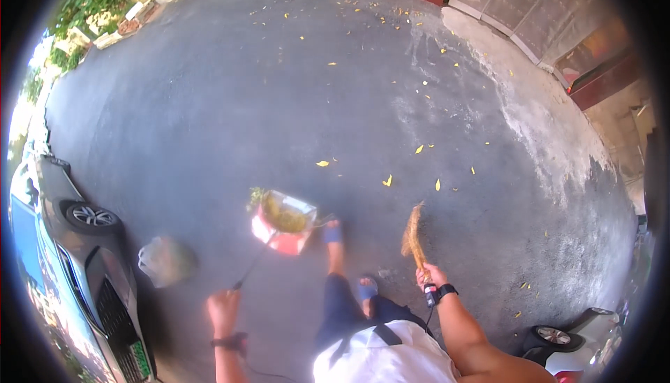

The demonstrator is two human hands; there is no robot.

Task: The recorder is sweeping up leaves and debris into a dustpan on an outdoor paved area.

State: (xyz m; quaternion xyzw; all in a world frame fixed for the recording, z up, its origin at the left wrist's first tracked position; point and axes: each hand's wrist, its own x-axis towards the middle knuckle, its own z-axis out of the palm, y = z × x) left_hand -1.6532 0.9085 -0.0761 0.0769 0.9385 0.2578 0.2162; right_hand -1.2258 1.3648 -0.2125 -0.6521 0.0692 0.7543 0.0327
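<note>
My left hand [224,309] is closed around the thin dark handle of a dustpan [289,243]. Red and white in colour, the pan holds a heap of yellowish-green leaf litter [282,214], and a green sprig [255,197] sticks out at its left side. In my right hand [432,277] is a short straw hand broom [414,234], its bristles pointing forward over the asphalt. Whether the bristles touch the ground I cannot tell. Several yellow leaves [387,180] lie on the ground ahead of the broom.
A parked car [94,257] stands close on my left, with a filled plastic bag [166,261] beside it. Another car [581,338] is behind me on the right. Metal doors [528,11] line the far right; bricks [137,16] and plants [94,0] are at far left.
</note>
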